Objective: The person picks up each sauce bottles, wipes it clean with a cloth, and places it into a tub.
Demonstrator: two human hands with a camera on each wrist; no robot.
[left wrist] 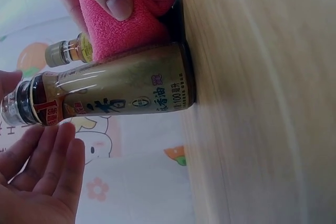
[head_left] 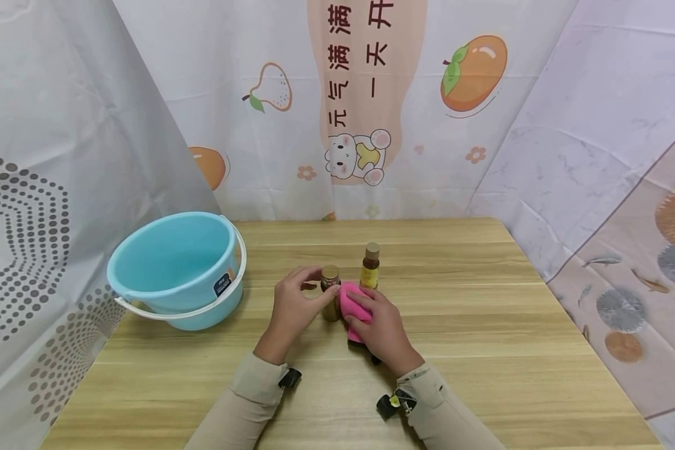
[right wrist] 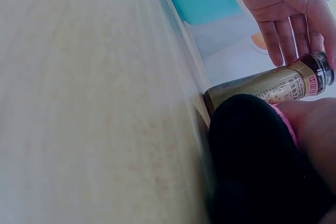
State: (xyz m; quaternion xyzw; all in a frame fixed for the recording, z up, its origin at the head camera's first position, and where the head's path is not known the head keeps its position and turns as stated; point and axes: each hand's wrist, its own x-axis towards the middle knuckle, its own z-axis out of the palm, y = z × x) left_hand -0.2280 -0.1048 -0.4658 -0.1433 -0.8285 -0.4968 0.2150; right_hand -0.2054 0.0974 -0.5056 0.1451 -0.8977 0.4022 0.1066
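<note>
A small sesame oil bottle (left wrist: 126,85) with a gold-toned label and cap stands upright on the table. My left hand (head_left: 295,306) is around its neck, fingers extended and spread; in the right wrist view, the fingers (right wrist: 286,38) are straight behind the bottle. With my right hand (head_left: 385,328) I grip a bunched pink cloth (head_left: 355,306) against the bottle's right side. Something dark shows under the cloth's lower edge, its kind unclear. Behind the cloth stands a brown bottle (head_left: 370,265) with a yellow label and tan cap, its lower part hidden.
A light blue bucket (head_left: 171,253) with a white handle stands at the table's left edge. Printed curtains (head_left: 270,162) hang behind the wooden table (head_left: 484,325) and along both sides. Each wrist carries a small black device.
</note>
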